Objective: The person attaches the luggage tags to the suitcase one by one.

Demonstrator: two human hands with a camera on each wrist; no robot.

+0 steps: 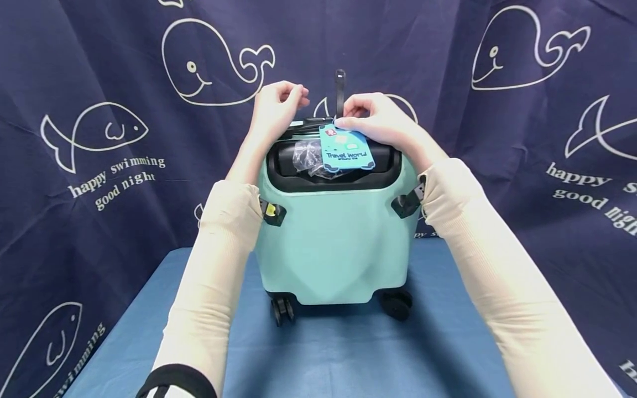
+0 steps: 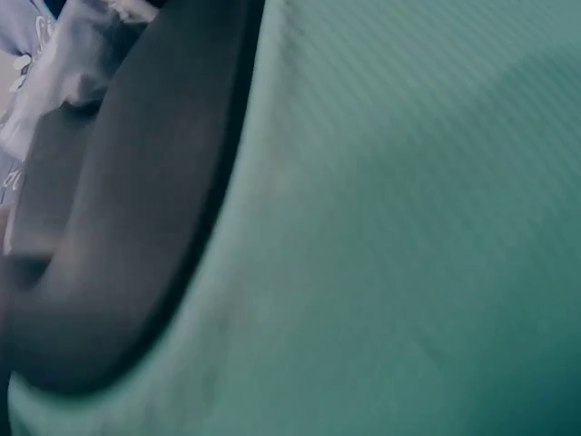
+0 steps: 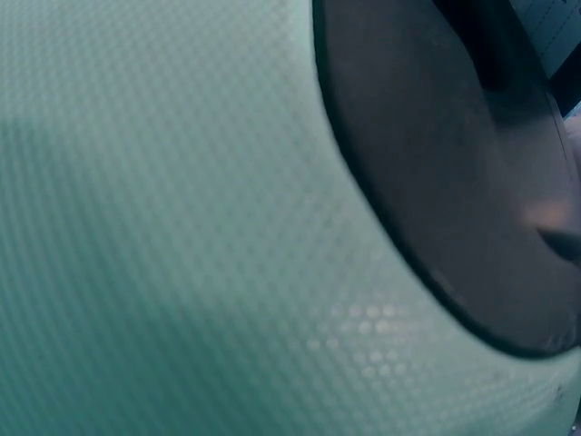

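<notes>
A mint-green suitcase stands upright on its wheels, its top and black recessed panel towards me. My right hand pinches the top of a blue luggage tag printed "Travel World". A black strap rises upright from the tag beside the right fingertips. Above the suitcase's top left edge is my left hand, fingers loosely bent, with nothing visible in them. Both wrist views show mostly the suitcase's textured green shell and black panel close up, without a clear look at the fingers.
Crumpled clear plastic lies against the black panel, left of the tag. Under the suitcase is a blue cloth-covered table. A dark blue curtain with white whale and fish drawings hangs behind and at both sides.
</notes>
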